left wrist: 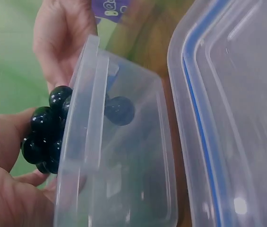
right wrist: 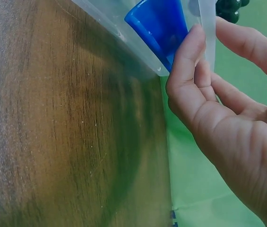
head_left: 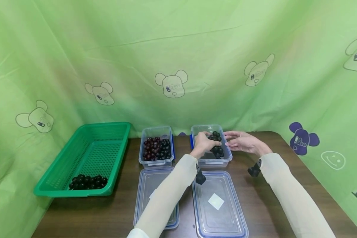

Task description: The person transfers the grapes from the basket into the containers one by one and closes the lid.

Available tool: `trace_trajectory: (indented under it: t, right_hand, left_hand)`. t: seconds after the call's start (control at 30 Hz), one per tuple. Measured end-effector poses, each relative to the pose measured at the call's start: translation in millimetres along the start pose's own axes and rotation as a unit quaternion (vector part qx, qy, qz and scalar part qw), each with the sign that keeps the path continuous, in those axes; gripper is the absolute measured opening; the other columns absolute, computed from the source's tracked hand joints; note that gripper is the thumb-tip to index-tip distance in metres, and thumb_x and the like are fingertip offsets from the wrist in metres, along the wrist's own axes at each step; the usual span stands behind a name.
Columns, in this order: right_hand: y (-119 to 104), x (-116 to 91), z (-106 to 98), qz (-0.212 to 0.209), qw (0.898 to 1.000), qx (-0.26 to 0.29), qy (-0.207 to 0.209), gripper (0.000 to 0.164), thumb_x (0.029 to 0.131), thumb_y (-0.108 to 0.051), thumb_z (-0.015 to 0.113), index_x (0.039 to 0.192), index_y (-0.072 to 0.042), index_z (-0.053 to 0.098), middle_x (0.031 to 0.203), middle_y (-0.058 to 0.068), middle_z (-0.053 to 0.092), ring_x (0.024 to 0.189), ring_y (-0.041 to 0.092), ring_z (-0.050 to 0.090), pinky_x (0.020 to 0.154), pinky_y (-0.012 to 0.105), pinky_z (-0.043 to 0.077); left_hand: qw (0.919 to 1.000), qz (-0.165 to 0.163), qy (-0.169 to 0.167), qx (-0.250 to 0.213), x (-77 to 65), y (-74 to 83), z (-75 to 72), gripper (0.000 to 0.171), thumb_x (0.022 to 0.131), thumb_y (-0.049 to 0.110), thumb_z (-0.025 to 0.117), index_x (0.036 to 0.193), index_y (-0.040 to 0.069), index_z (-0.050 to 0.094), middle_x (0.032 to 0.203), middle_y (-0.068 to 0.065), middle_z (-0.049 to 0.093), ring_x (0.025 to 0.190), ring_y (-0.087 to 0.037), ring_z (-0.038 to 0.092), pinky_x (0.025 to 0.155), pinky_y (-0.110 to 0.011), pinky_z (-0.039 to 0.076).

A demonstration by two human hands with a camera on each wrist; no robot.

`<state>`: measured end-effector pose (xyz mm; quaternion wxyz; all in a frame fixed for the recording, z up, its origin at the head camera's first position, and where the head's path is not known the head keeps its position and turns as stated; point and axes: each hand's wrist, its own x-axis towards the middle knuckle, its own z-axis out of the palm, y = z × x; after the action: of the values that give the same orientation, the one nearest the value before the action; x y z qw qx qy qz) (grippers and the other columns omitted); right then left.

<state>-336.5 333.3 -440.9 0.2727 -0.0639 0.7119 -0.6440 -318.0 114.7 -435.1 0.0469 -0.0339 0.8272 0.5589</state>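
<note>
Grapes [head_left: 216, 145] pinched in left fingers [head_left: 210, 142] over clear box [head_left: 227, 159] (right fingers [head_left: 232, 140] spread on its rim), lid [head_left: 218, 205] nearby.

Your arms wear long, close-fitting cream sleeves [head_left: 166, 198] of thin, slightly sheer fabric, running from the bottom edge of the head view up to the wrists. A small black camera mount [head_left: 200, 178] is strapped under your left wrist, and a matching black mount [head_left: 254, 171] sits under your right. Both hands are bare, without gloves.

Dark purple-black grapes [head_left: 216, 145] in a clear blue-clipped box [head_left: 223, 160]; green basket [head_left: 89, 155]; brown wood-grain bench [head_left: 270, 195]; green bear-print cloth [head_left: 172, 66].
</note>
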Motion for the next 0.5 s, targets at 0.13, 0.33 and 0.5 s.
trace_trajectory:
  t: [0.13, 0.33, 0.5]
  right_hand:
    - [0.4, 1.5, 0.2, -0.004, 1.000, -0.004, -0.003, 0.081, 0.100, 0.005, 0.061, 0.165, 0.004, 0.013, 0.125, -0.003, 0.058, 0.104, 0.009, 0.072, 0.099, 0.028, 0.059]
    - [1.5, 1.9, -1.2, -0.010, 1.000, 0.000, -0.007, 0.082, 0.100, 0.005, 0.062, 0.165, 0.006, 0.012, 0.125, -0.003, 0.058, 0.103, 0.011, 0.073, 0.098, 0.028, 0.060]
    - [-0.3, 0.6, 0.1, -0.008, 1.000, -0.001, -0.002, 0.082, 0.099, 0.005, 0.062, 0.165, 0.006, 0.013, 0.124, -0.002, 0.058, 0.103, 0.011, 0.072, 0.099, 0.029, 0.060]
  left_hand:
    - [0.9984, -0.032, -0.009, -0.046, -1.5, -2.3, 5.4, 0.057, 0.071, 0.004, 0.096, 0.120, -0.003, 0.068, 0.122, -0.023, 0.063, 0.073, -0.030, 0.076, 0.053, -0.033, 0.063]
    - [0.9991, -0.032, 0.009, -0.026, -1.3, -7.5, 12.3, 0.047, 0.066, 0.002, 0.098, 0.103, -0.005, 0.070, 0.112, -0.022, 0.065, 0.064, -0.029, 0.073, 0.047, -0.035, 0.060]
    - [0.9992, -0.037, 0.013, -0.001, -1.1, -10.2, 16.5, 0.040, 0.063, 0.003, 0.099, 0.093, -0.006, 0.073, 0.096, -0.018, 0.071, 0.062, -0.026, 0.072, 0.046, -0.034, 0.059]
